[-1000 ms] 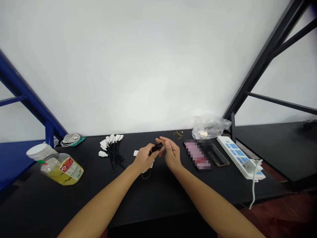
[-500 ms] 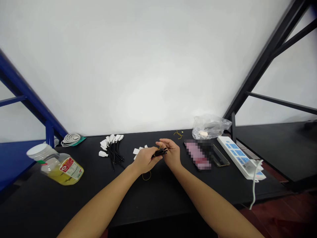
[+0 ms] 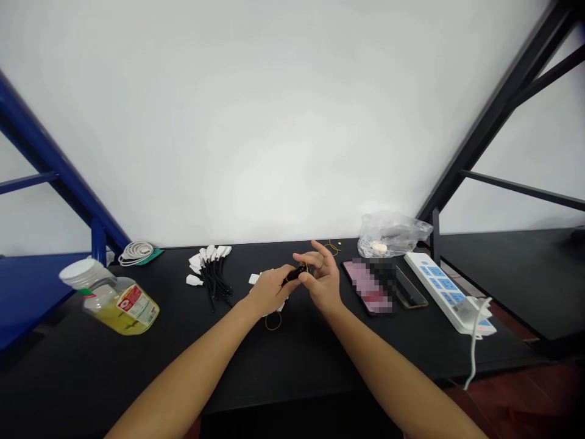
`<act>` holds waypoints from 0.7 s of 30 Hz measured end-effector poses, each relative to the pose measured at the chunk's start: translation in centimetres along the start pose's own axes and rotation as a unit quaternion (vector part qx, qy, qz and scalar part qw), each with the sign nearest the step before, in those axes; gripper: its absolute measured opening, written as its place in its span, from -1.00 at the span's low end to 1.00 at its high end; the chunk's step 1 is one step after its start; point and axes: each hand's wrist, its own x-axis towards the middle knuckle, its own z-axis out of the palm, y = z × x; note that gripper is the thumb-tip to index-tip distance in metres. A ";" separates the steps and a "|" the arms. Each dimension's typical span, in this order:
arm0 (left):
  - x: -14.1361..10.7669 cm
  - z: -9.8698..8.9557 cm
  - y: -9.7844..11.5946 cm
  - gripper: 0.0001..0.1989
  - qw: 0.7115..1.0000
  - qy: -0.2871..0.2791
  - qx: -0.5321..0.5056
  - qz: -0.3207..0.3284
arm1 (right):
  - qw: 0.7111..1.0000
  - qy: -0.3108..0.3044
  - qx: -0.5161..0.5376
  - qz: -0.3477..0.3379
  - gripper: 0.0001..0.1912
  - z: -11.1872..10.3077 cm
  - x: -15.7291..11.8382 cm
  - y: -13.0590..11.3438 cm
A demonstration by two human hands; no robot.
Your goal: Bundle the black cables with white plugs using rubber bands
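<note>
My left hand (image 3: 269, 292) is closed round a bundle of short black cables (image 3: 294, 274), whose dark ends point to the right. White connectors (image 3: 254, 278) show behind and below that hand. My right hand (image 3: 326, 285) pinches a thin yellow rubber band (image 3: 306, 264) at the bundle's end, some of its fingers raised and spread. How far the band goes round the cables is partly hidden. On the table below my left hand lies another rubber band (image 3: 273, 322). Left of my hands rests a pile of black cables with white connectors (image 3: 211, 268).
A jar of yellow liquid (image 3: 123, 305) and a coiled white cable (image 3: 136, 252) are at the left. To the right lie a blurred phone (image 3: 369, 286), a second phone (image 3: 410, 288), a power strip (image 3: 450, 292) and a plastic bag (image 3: 395, 235). Loose rubber bands (image 3: 333, 247) lie at the back.
My right hand has shifted slightly right and its fingers have lifted, drawing the rubber band up at the cable ends. The left hand keeps its hold. The view has shifted a little.
</note>
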 end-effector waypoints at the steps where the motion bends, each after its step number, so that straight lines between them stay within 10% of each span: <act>1: 0.0 0.0 0.2 -0.63 1.000 -0.009 0.018 0.000 | 1.000 0.002 -0.009 0.007 -0.27 0.0 0.0 -0.2; 7: 0.0 0.2 -0.2 -0.67 0.998 -0.019 0.064 0.009 | 0.989 -0.081 -0.102 0.062 -0.60 -0.1 0.1 -1.1; 21: -0.1 -1.9 -1.8 -0.68 0.991 0.112 0.059 0.034 | 0.950 -0.170 -0.217 0.144 -0.70 -2.1 1.6 -0.3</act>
